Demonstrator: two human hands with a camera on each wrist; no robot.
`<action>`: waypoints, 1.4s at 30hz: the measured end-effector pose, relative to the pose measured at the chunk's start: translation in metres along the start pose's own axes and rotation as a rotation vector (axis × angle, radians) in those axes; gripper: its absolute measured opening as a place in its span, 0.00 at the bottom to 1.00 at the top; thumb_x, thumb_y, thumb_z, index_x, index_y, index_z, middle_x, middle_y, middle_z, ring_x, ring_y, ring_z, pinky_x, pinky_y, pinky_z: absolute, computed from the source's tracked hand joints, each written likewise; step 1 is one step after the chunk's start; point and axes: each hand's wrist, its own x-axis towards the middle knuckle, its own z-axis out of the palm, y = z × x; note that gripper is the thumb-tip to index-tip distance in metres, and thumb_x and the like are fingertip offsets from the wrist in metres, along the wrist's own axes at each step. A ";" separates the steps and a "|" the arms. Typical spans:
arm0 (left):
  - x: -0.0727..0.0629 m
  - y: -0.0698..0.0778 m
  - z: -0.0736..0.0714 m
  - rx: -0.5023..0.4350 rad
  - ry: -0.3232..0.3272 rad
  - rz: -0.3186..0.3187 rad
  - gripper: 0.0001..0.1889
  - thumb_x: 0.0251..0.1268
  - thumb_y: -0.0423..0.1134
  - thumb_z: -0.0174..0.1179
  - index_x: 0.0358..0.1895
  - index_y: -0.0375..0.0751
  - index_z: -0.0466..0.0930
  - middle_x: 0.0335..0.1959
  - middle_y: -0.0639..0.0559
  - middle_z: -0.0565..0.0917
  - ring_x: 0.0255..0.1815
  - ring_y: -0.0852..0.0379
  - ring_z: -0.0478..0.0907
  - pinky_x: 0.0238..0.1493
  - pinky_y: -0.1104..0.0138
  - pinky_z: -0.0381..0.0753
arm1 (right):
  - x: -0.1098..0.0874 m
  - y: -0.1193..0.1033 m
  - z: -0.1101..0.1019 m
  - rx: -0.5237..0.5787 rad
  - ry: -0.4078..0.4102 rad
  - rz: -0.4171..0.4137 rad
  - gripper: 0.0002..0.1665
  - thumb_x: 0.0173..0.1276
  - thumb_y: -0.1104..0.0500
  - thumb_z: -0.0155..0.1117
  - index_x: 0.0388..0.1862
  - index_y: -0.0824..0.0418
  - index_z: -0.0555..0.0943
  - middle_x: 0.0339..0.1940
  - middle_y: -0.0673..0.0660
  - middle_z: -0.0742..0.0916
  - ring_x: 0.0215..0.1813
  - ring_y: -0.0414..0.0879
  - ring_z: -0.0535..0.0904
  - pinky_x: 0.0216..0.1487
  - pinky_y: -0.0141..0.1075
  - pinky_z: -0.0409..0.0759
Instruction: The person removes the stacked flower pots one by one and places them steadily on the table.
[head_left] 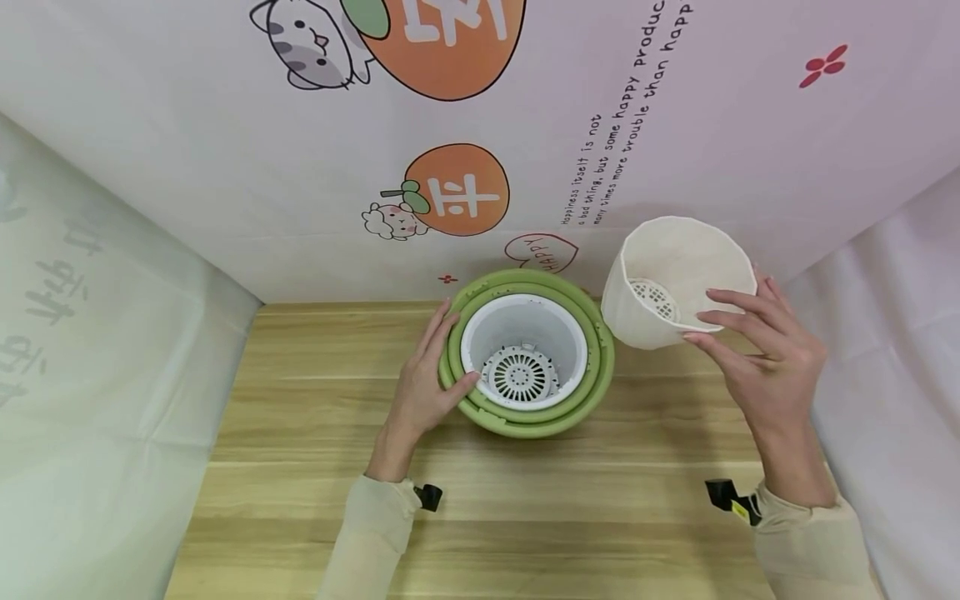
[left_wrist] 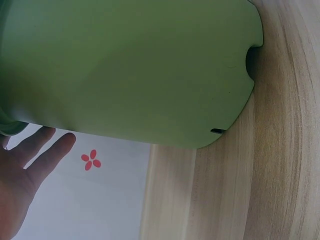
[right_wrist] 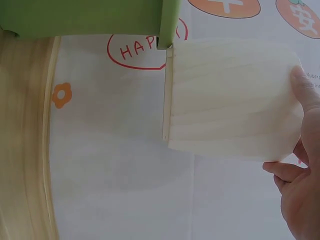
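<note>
A cream plastic flowerpot [head_left: 628,310] with a perforated base hangs tilted above the table at the right. My right hand [head_left: 776,358] grips its wall near the rim, some fingers reaching inside; the right wrist view shows the thumb along its outer side. To the left, a green flowerpot [head_left: 487,419] stands upright on the table, with green rims nested one inside another. In its middle sits a white inner pot [head_left: 577,325] with a slotted base. My left hand [head_left: 422,379] rests against the rim's left side, thumb across the top. Its fingers [left_wrist: 52,156] look straight in the left wrist view.
The wooden tabletop [head_left: 525,517] ends at a printed cloth backdrop [head_left: 315,183] close behind the pots. White cloth walls [head_left: 112,350] flank the table on both sides. The cream pot's lower edge is beside the green rim. A notch shows at the green pot's foot.
</note>
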 end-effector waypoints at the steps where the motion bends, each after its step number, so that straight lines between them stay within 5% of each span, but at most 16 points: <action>1: 0.000 0.000 0.000 -0.001 0.001 0.002 0.45 0.55 0.51 0.65 0.76 0.43 0.59 0.80 0.47 0.53 0.78 0.52 0.54 0.65 0.44 0.72 | -0.001 0.001 0.000 -0.005 -0.001 0.003 0.21 0.47 0.53 0.84 0.24 0.71 0.88 0.36 0.66 0.90 0.46 0.38 0.85 0.72 0.55 0.66; 10: -0.002 -0.002 0.001 -0.008 0.005 -0.005 0.45 0.57 0.55 0.62 0.77 0.42 0.57 0.81 0.55 0.50 0.79 0.53 0.53 0.66 0.46 0.72 | -0.003 0.011 -0.005 -0.028 -0.027 0.018 0.19 0.47 0.54 0.84 0.27 0.70 0.89 0.38 0.67 0.89 0.57 0.61 0.82 0.72 0.54 0.66; 27: -0.002 0.000 0.001 -0.009 0.015 -0.016 0.46 0.61 0.64 0.57 0.77 0.43 0.57 0.81 0.56 0.49 0.78 0.52 0.53 0.68 0.44 0.68 | -0.011 0.018 -0.005 -0.093 -0.047 0.035 0.15 0.46 0.60 0.84 0.28 0.70 0.89 0.36 0.70 0.88 0.50 0.35 0.84 0.71 0.53 0.67; 31: -0.003 0.000 0.002 -0.017 0.023 -0.010 0.44 0.58 0.55 0.61 0.77 0.42 0.58 0.81 0.52 0.51 0.78 0.51 0.54 0.67 0.43 0.68 | -0.016 0.024 -0.007 -0.110 -0.049 0.044 0.14 0.41 0.67 0.84 0.29 0.69 0.90 0.36 0.70 0.88 0.51 0.34 0.84 0.71 0.52 0.67; 42: -0.002 0.000 0.001 -0.016 0.014 -0.026 0.45 0.61 0.66 0.54 0.77 0.43 0.58 0.81 0.54 0.51 0.78 0.53 0.53 0.68 0.45 0.69 | -0.024 0.041 -0.009 -0.133 -0.071 0.069 0.17 0.37 0.73 0.84 0.30 0.66 0.90 0.37 0.67 0.89 0.56 0.44 0.84 0.72 0.51 0.66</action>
